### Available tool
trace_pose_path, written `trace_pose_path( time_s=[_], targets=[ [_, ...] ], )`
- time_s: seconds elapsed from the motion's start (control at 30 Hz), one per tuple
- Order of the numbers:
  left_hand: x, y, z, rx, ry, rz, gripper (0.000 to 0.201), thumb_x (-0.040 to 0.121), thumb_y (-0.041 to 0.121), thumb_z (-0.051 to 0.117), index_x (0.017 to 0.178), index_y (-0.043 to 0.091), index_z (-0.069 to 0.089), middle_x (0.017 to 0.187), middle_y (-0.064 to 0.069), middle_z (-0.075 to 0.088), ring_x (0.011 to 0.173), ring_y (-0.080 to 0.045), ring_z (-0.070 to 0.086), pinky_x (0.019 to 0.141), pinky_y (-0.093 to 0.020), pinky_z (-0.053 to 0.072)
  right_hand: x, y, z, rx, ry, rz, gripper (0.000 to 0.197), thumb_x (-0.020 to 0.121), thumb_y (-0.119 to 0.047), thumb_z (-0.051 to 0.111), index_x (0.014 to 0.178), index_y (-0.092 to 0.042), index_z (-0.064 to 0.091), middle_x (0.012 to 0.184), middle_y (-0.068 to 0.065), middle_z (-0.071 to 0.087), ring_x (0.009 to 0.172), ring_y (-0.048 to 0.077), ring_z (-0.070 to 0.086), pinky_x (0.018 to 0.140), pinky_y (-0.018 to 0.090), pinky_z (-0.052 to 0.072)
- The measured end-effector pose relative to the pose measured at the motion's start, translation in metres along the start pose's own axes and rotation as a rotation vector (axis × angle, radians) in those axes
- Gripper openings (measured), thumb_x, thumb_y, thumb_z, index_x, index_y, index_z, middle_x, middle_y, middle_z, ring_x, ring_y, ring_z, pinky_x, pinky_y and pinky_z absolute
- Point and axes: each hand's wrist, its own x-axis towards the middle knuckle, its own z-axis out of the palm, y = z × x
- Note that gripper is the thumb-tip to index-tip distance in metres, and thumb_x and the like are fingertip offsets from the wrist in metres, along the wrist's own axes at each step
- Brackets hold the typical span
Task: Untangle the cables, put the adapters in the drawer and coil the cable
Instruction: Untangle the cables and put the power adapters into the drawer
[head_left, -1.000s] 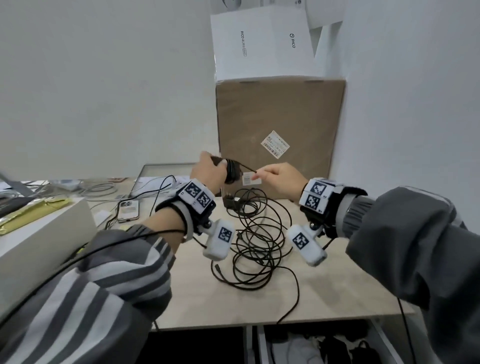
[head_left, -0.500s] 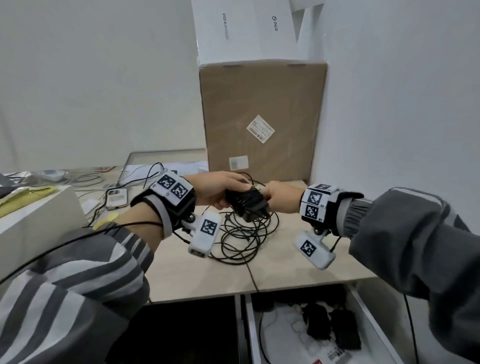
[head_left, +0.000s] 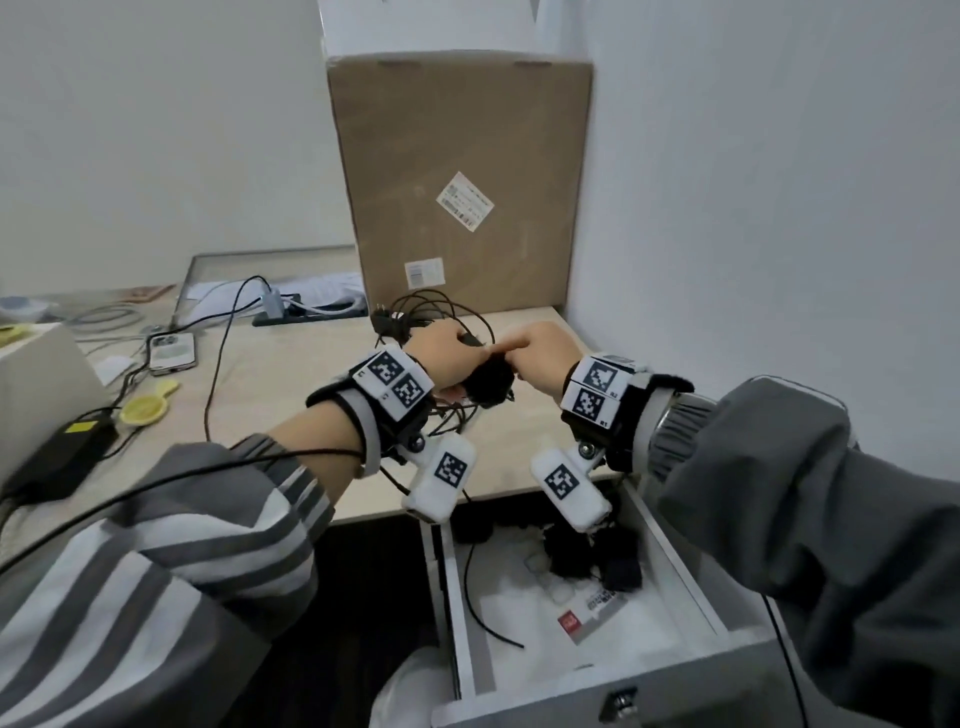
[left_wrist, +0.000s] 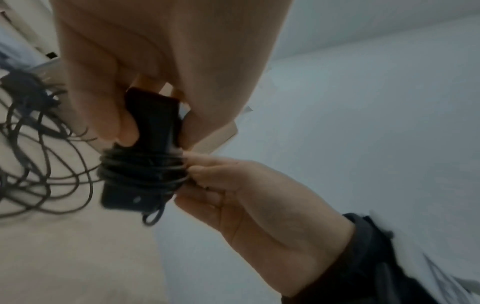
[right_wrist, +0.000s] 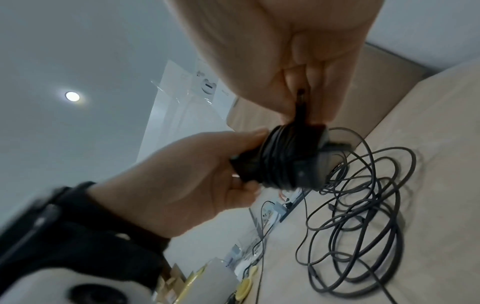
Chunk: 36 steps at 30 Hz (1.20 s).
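My left hand (head_left: 462, 364) grips a black adapter (head_left: 488, 385) with black cable wound tightly round its body (left_wrist: 142, 170). It sits just above the desk (head_left: 291, 374), near the front edge. My right hand (head_left: 519, 353) meets it from the right and pinches the cable's end (right_wrist: 302, 102) against the coil. In the left wrist view my right hand's fingertips (left_wrist: 200, 169) touch the wound turns. A loose tangle of black cable (right_wrist: 363, 205) lies on the desk behind the hands, with a plug (head_left: 382, 317) at its far edge. Below, the white drawer (head_left: 691, 582) stands open with several black adapters (head_left: 587, 556) inside.
A tall cardboard box (head_left: 462, 182) stands against the wall behind the tangle. A power strip (head_left: 306, 312), a phone (head_left: 171, 353), a yellow object (head_left: 145, 408) and a black power brick (head_left: 72, 452) lie to the left. The right wall is close.
My hands have come together and dropped from in front of the box to the desk's front edge. The stretched cable end is now against the adapter. The view has tilted down onto the drawer.
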Motion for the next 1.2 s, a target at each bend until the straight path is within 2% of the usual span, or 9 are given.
trace_pose_path(
  time_s=[0.1,0.27,0.37,0.53,0.67,0.77,0.87,1.07,1.2],
  targets=[
    [-0.006,-0.001,0.018,-0.21,0.071,-0.003,0.022,0.09,0.025,0.061,0.074,0.013,0.054,0.077,-0.01,0.061,0.065,-0.021,0.064,0.055,-0.032,0.059,-0.019,0.002,-0.01,0.009,0.078,-0.023,0.031,0.09,-0.003,0.046,0.112,0.003,0.066,0.118,0.018,0.065,0.112,0.03,0.057,0.1,0.04,0.042],
    [-0.014,-0.005,0.043,-0.527,-0.002,-0.149,0.017,0.088,0.027,0.067,0.085,0.013,0.058,0.081,-0.008,0.06,0.067,-0.018,0.061,0.053,-0.025,0.053,-0.062,0.016,-0.026,0.002,-0.161,-0.149,0.028,0.08,-0.014,0.071,0.108,-0.009,0.068,0.1,0.011,0.07,0.086,0.022,0.064,0.081,0.035,0.051],
    [-0.024,-0.001,0.063,-0.6,-0.074,-0.206,0.018,0.087,0.028,0.068,0.084,0.012,0.059,0.081,-0.009,0.059,0.067,-0.018,0.059,0.055,-0.025,0.051,-0.078,0.035,-0.016,-0.253,-0.154,-0.127,0.055,0.069,-0.028,0.082,0.117,-0.013,0.059,0.11,0.007,0.056,0.092,0.02,0.056,0.077,0.027,0.042],
    [-0.045,-0.001,0.083,-0.587,-0.173,-0.189,0.025,0.087,0.036,0.066,0.085,0.011,0.061,0.07,-0.004,0.059,0.055,-0.011,0.056,0.045,-0.017,0.044,-0.098,0.063,-0.006,-0.28,-0.11,-0.07,0.069,0.072,-0.03,0.08,0.132,-0.015,0.048,0.119,0.011,0.048,0.106,0.024,0.053,0.084,0.022,0.037],
    [-0.055,-0.008,0.086,-0.566,-0.278,-0.165,0.032,0.092,0.041,0.058,0.1,0.011,0.064,0.084,-0.004,0.064,0.059,-0.01,0.057,0.049,-0.016,0.042,-0.104,0.075,-0.008,-0.261,-0.084,-0.058,0.069,0.067,-0.036,0.083,0.128,-0.017,0.055,0.116,0.009,0.056,0.106,0.024,0.055,0.082,0.025,0.039],
    [-0.062,-0.01,0.092,-0.538,-0.364,-0.185,0.035,0.092,0.045,0.055,0.095,0.012,0.066,0.087,-0.003,0.066,0.072,-0.013,0.062,0.06,-0.02,0.046,-0.113,0.076,-0.007,-0.265,-0.096,-0.038,0.065,0.067,-0.035,0.084,0.124,-0.016,0.058,0.113,0.006,0.061,0.104,0.022,0.057,0.08,0.025,0.04],
    [-0.067,-0.017,0.099,-0.438,-0.403,-0.229,0.047,0.094,0.052,0.046,0.108,0.012,0.066,0.098,-0.001,0.067,0.086,-0.014,0.062,0.072,-0.024,0.046,-0.121,0.083,-0.005,-0.245,-0.17,0.043,0.06,0.066,-0.037,0.084,0.117,-0.018,0.061,0.107,0.0,0.062,0.098,0.019,0.059,0.08,0.027,0.044],
    [-0.066,-0.065,0.092,-0.096,-0.232,-0.389,0.031,0.088,0.021,0.057,0.105,-0.005,0.062,0.091,-0.015,0.058,0.085,-0.03,0.059,0.069,-0.032,0.043,-0.133,0.099,-0.003,-0.186,-0.292,0.16,0.054,0.067,-0.039,0.083,0.112,-0.017,0.065,0.103,0.0,0.067,0.096,0.018,0.062,0.086,0.029,0.05],
    [-0.073,-0.082,0.094,-0.138,-0.238,-0.486,0.011,0.09,0.016,0.058,0.09,0.005,0.056,0.097,-0.014,0.055,0.085,-0.028,0.053,0.063,-0.031,0.046,-0.131,0.101,0.0,-0.167,-0.36,0.191,0.052,0.069,-0.037,0.083,0.112,-0.015,0.065,0.098,0.0,0.066,0.089,0.016,0.061,0.083,0.028,0.048]
  ],
)
